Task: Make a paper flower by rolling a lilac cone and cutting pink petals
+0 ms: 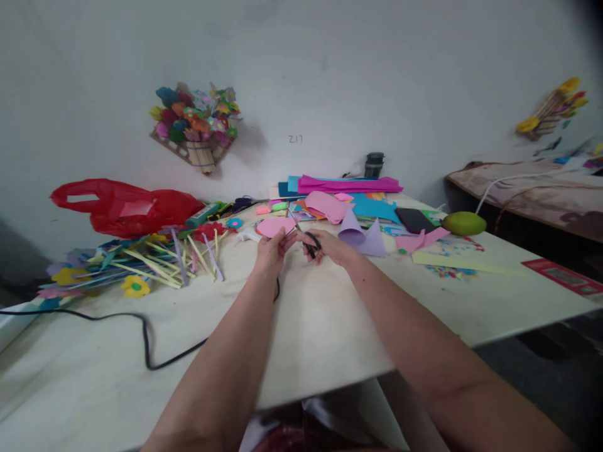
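Observation:
My left hand (271, 250) pinches a pink foam piece (276, 226) by its near edge, holding it just above the white table (306, 326). My right hand (325, 243) is closed round the black handles of a pair of scissors (304, 233). The scissor blades point up and left, against the right edge of the pink piece. Both forearms stretch out over the table's middle.
Paper flowers on yellow sticks (141, 260) lie at left beside a red plastic bag (127, 204). A black cable (146, 339) crosses the near left. Coloured foam sheets (348, 185), lilac cones (362, 235), a dark phone (414, 220) and a green fruit (464, 223) sit behind and right.

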The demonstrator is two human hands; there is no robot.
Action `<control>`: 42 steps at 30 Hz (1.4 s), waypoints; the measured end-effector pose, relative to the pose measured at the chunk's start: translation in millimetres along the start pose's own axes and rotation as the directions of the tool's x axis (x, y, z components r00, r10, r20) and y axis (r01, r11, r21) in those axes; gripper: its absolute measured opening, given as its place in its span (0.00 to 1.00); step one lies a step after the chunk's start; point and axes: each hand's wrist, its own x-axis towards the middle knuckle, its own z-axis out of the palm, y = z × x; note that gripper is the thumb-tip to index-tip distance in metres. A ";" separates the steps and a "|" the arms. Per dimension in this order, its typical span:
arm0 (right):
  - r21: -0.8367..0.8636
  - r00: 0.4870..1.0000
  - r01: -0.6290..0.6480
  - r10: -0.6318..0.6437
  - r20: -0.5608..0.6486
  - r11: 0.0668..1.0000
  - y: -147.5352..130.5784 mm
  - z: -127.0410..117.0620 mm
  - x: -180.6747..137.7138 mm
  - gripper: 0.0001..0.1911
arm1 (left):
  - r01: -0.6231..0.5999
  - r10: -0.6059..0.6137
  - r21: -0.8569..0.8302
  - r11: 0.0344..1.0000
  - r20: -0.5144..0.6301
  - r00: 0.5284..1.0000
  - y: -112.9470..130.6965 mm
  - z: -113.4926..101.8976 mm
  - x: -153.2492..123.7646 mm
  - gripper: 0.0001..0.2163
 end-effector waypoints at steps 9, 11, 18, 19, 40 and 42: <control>0.040 0.999 0.018 -0.017 -0.036 0.999 3.8 2.2 3.1 0.18 | 0.008 -0.008 0.009 1.000 0.002 1.000 -1.9 -1.5 1.6 0.07; 0.042 0.999 0.025 -0.024 -0.040 0.999 3.6 3.1 3.5 0.17 | 0.011 -0.011 0.023 1.000 -0.010 1.000 -1.5 -1.6 1.6 0.07; 0.032 0.997 0.059 -0.058 -0.052 0.998 1.7 4.1 3.0 0.16 | 0.028 -0.028 0.030 0.999 -0.027 0.999 0.7 -1.8 2.2 0.07; 0.034 0.997 0.062 -0.061 -0.050 0.997 1.5 4.1 2.8 0.16 | 0.027 -0.027 0.028 0.999 -0.023 0.999 0.8 -2.1 2.4 0.07; -0.103 1.000 0.012 -0.014 -0.018 0.995 1.7 -1.6 5.4 0.15 | -0.008 0.010 0.027 1.000 -0.054 0.998 4.2 -4.8 4.6 0.04; -0.110 1.000 0.002 -0.004 -0.022 0.994 2.7 -2.3 6.3 0.16 | -0.013 0.015 0.028 1.000 -0.055 0.998 4.0 -5.5 5.2 0.05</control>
